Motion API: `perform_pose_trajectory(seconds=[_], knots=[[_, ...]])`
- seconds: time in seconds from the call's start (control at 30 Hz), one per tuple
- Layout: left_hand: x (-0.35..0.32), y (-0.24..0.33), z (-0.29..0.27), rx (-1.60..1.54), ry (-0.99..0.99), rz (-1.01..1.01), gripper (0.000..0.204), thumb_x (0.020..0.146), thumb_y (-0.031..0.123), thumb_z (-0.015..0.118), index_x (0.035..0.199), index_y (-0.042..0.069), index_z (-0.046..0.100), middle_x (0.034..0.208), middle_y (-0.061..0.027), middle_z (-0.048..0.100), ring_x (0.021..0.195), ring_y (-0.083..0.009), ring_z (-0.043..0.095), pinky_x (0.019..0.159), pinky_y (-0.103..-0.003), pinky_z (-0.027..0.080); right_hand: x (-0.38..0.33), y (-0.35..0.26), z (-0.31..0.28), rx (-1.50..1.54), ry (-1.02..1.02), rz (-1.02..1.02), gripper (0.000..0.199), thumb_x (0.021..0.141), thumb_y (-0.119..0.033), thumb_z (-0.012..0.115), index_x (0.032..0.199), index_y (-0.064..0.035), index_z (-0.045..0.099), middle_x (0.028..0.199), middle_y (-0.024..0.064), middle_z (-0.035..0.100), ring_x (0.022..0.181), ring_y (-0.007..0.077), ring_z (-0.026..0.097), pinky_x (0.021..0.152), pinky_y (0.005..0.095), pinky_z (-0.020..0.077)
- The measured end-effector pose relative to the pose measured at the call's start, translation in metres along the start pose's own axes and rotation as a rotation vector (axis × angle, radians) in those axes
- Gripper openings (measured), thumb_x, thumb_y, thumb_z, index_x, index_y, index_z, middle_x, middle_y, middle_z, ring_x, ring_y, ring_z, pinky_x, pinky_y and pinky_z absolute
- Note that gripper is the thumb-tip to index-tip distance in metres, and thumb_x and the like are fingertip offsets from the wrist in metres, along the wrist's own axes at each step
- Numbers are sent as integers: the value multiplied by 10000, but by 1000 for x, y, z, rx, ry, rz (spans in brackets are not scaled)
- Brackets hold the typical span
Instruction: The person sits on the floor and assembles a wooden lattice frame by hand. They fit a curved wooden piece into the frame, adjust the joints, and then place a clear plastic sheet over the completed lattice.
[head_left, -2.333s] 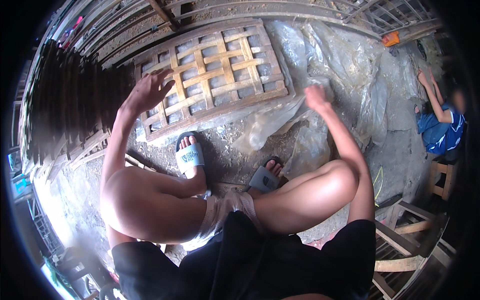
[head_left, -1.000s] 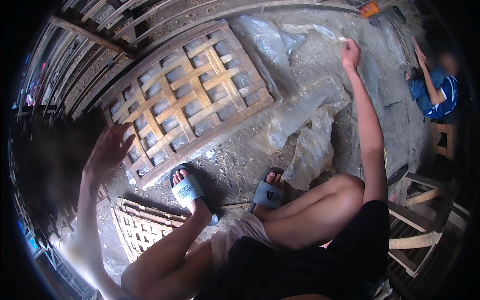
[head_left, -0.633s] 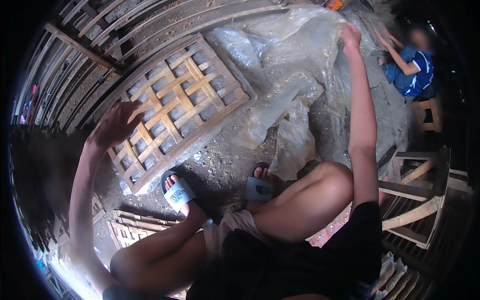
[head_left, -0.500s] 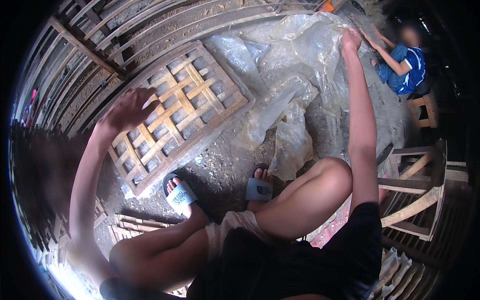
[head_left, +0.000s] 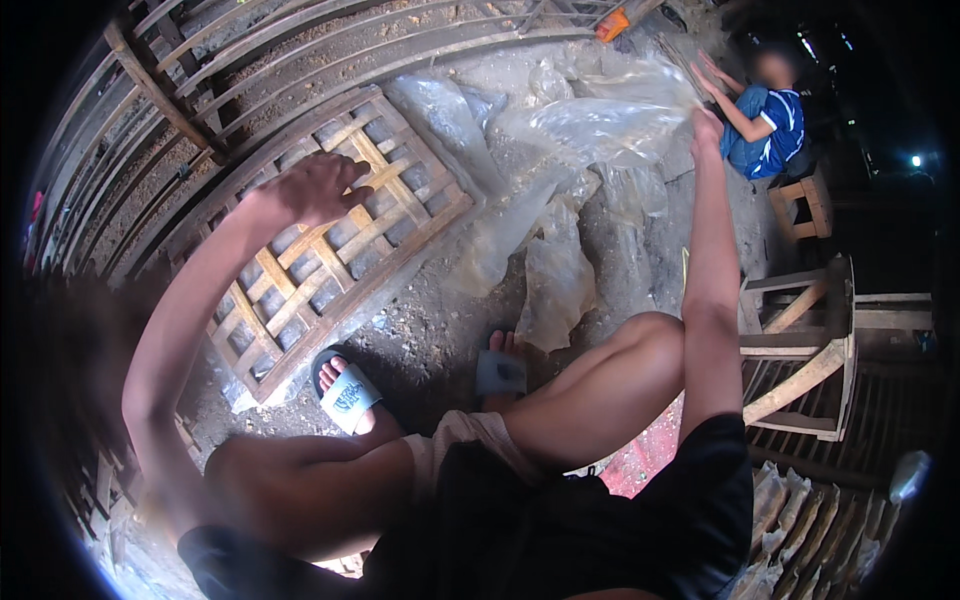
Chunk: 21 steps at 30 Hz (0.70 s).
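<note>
My right hand, arm stretched far forward, is closed on the edge of a clear plastic sheet. The sheet spreads left from my fist, partly blurred, above more crumpled plastic on the dirt floor. Over the upper part of a wooden lattice panel hovers my left hand, its fingers apart and nothing in them. Woven slats fill the panel's frame, which lies on plastic near my sandalled feet. Whether the left fingers touch the slats, I cannot tell.
A slatted wooden rack runs along the far left. At the far right, a person in a blue shirt crouches near a small wooden stool. Wooden frames stand on my right. An orange item lies at the back.
My left hand has shifted right over the lattice panel. My right hand has come down slightly, and the plastic sheet has dropped from hanging upright to a lower, flatter spread toward the left.
</note>
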<state>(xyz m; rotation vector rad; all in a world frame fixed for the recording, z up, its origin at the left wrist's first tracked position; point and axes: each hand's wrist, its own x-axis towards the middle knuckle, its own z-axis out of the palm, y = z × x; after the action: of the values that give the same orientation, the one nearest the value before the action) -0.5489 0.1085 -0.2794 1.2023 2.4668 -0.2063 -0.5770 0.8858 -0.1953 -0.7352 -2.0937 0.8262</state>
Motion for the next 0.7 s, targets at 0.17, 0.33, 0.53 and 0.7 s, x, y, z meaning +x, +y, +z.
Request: perform_pose_trajectory(seconds=[0.17,0.33,0.53,0.7], knots=[[-17,-13,4,-64,-94,-125,620,1154,510,281,1514,47,480,1455,-247,581,1380,-404,558,1217,-497,436,-92,-8,57,-594,-54,-10,511,911,-283,706,1325,17,697,1400,226,664,1274,381,650,1087,465,480],[-47,-19,14,-156,-102,-221,646,1142,542,310,1567,79,452,1457,-216,593,1384,-391,559,1221,-506,436,-147,-47,113,-345,-20,-89,555,968,-366,576,1219,114,696,1231,338,703,1238,446,671,1054,529,510],[-31,-47,56,665,-11,249,585,1154,474,320,1565,80,454,1461,-229,583,1337,-395,606,1117,-496,554,-111,-131,116,-387,-33,-234,573,983,-391,530,1185,116,707,1248,365,688,1211,460,678,1070,511,497],[-25,-26,33,714,77,67,474,1166,234,293,1610,127,417,1506,-212,547,939,-168,642,625,-230,547,-162,-193,103,-287,-522,-239,569,911,-289,743,1317,91,619,1261,267,715,1175,333,700,1030,409,513]])
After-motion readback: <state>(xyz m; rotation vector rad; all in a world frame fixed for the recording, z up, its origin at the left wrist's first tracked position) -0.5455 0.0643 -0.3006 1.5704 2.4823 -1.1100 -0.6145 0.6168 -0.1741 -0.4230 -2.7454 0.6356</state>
